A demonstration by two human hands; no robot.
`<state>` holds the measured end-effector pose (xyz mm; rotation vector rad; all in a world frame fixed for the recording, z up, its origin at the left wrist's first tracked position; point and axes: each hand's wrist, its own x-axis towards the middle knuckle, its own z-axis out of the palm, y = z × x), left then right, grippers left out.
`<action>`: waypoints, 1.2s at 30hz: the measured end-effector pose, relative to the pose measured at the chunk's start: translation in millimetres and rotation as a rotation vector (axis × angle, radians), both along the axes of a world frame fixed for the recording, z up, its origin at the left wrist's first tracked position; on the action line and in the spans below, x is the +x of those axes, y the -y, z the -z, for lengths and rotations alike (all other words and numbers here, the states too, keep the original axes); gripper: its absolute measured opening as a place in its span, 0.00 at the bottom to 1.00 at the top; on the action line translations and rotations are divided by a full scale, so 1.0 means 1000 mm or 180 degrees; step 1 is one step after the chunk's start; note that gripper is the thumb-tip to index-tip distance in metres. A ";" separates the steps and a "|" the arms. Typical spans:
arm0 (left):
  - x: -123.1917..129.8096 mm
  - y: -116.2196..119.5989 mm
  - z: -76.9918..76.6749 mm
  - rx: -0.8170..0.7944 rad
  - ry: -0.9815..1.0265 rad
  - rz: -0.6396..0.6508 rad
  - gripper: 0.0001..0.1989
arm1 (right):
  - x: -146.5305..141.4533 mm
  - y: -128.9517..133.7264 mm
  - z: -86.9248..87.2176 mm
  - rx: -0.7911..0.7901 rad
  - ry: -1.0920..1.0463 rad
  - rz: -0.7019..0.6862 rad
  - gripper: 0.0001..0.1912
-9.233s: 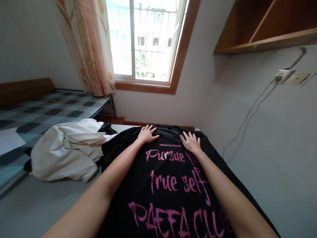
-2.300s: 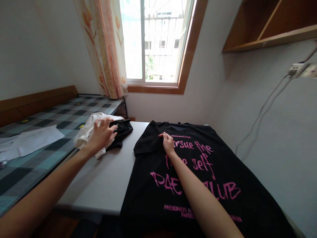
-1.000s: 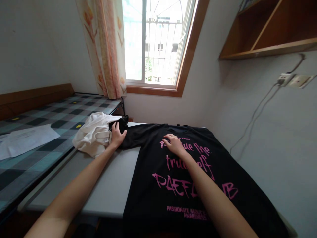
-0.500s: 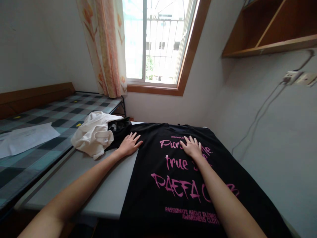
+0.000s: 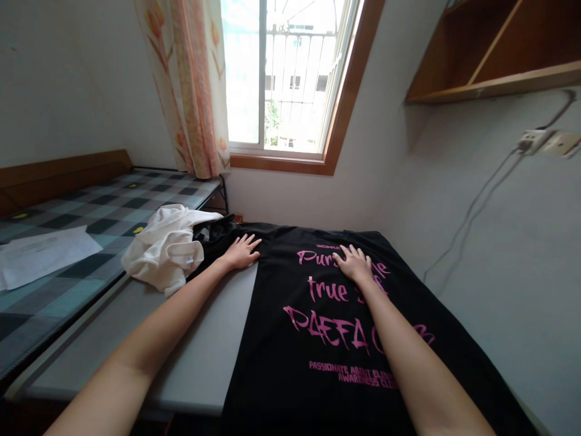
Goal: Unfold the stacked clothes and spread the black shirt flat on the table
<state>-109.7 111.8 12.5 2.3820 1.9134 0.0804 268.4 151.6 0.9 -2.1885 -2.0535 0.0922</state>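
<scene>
A black T-shirt (image 5: 272,339) with pink lettering lies spread over a light table (image 5: 200,345), its lower part reaching the near edge. My left hand (image 5: 242,251) rests with fingers apart at the shirt's left sleeve, near the upper left of the shirt. On the printed chest lies my right hand (image 5: 354,263), palm down and fingers spread, covering some of the letters. Neither hand grips anything. A crumpled white cloth (image 5: 166,245) is left of my left hand, and a dark cloth (image 5: 213,239) lies between them.
A bed with a checked cover (image 5: 104,206) stands on the left, with white papers (image 5: 45,254) on it. Behind are a curtain (image 5: 195,91) and a window (image 5: 290,79). Cables (image 5: 474,212) hang on the right wall from a socket, below a wooden shelf (image 5: 494,88).
The shirt's top has shifted slightly away toward the wall, and its neckline is less distinct. My left hand has moved a little up and right. My right hand stays spread on the print.
</scene>
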 end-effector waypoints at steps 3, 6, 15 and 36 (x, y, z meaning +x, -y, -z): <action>0.007 0.009 0.004 0.0783 0.0142 0.0055 0.28 | 0.000 0.003 0.001 0.0171 -0.0072 -0.0013 0.33; 0.016 0.020 0.008 0.1396 0.0400 0.0324 0.24 | 0.000 0.006 0.002 0.0396 -0.0060 -0.0057 0.30; 0.036 0.026 0.014 0.0841 0.0577 0.0439 0.26 | 0.003 0.015 0.004 0.0160 -0.0076 -0.0080 0.29; 0.032 0.022 0.017 0.0703 0.0707 0.0420 0.25 | 0.000 0.021 0.001 -0.0028 -0.0074 -0.0012 0.30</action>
